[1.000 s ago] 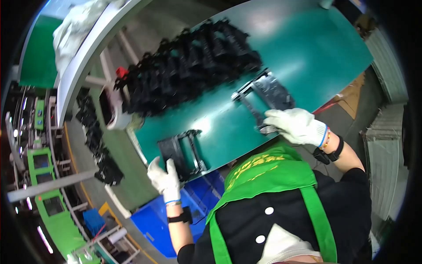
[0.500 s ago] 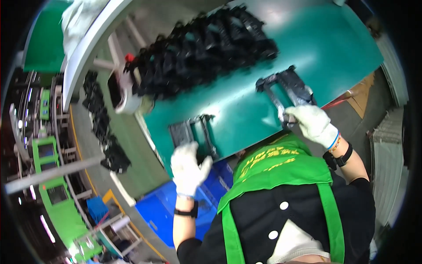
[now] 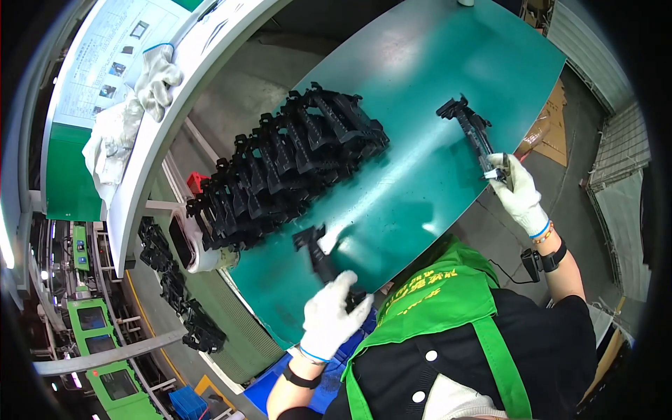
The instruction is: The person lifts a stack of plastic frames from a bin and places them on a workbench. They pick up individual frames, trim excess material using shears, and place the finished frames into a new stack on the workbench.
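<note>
Both of my hands wear white gloves. My right hand [image 3: 519, 194] grips the near end of a long black plastic part [image 3: 474, 134], fingers closed on it, above the right side of the green table. The part is seen narrow side on, its wider clipped end pointing away from me. My left hand [image 3: 332, 319] is closed round the near end of a similar black plastic part [image 3: 321, 260] by the table's front left edge. That part is slightly blurred, and the glove hides its lower end. Beyond it, a slanting row of similar black parts [image 3: 283, 164] stands packed together.
The green table [image 3: 427, 63] slopes across the view. At left are a curved white rail [image 3: 183, 115], loose white gloves [image 3: 158, 80] and more black parts [image 3: 199, 325]. A blue bin [image 3: 266, 387] stands below the table's left corner; cardboard [image 3: 553, 129] lies beyond its right edge.
Both held parts have turned from showing their broad open frames to showing narrow sides. My left fingers have closed round their part. The whole view has shifted and tilted.
</note>
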Available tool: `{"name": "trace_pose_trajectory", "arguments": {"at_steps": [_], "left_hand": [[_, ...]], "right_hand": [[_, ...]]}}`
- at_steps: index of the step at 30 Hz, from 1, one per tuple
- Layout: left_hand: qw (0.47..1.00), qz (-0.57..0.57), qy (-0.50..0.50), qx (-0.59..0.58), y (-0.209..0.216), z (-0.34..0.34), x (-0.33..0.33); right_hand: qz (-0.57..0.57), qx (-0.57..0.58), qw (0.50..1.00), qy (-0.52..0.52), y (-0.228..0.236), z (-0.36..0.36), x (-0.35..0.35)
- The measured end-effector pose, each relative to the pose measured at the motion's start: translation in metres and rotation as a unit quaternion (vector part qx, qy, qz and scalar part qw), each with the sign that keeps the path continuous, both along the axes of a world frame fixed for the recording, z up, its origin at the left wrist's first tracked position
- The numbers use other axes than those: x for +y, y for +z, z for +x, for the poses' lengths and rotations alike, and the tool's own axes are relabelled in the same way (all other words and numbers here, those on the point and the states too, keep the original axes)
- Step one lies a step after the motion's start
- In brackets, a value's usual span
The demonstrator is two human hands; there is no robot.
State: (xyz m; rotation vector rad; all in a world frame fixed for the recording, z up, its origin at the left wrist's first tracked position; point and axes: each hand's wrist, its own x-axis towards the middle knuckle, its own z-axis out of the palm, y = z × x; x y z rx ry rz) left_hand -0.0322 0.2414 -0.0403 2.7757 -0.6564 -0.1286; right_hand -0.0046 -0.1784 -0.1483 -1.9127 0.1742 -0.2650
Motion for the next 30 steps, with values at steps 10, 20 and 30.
{"name": "trace_pose_trajectory", "arguments": {"at_steps": [10,20,30], "left_hand": [[0.968,-0.195,-0.048,0.149,0.046,0.157,-0.171],[0.989,-0.122,0.084,0.027,0.011,0.261,-0.192],[0.981,0.134,-0.035,-0.136,-0.003,0.253,-0.137]], "right_hand": [[0.132,-0.083,0.982,-0.109,-0.003,0.063,-0.028],[0.203,-0.093,0.975,-0.014,-0.03,0.146,0.035],[0.005,-0.048,0.984,0.174,-0.013,0.196,0.069]]}}
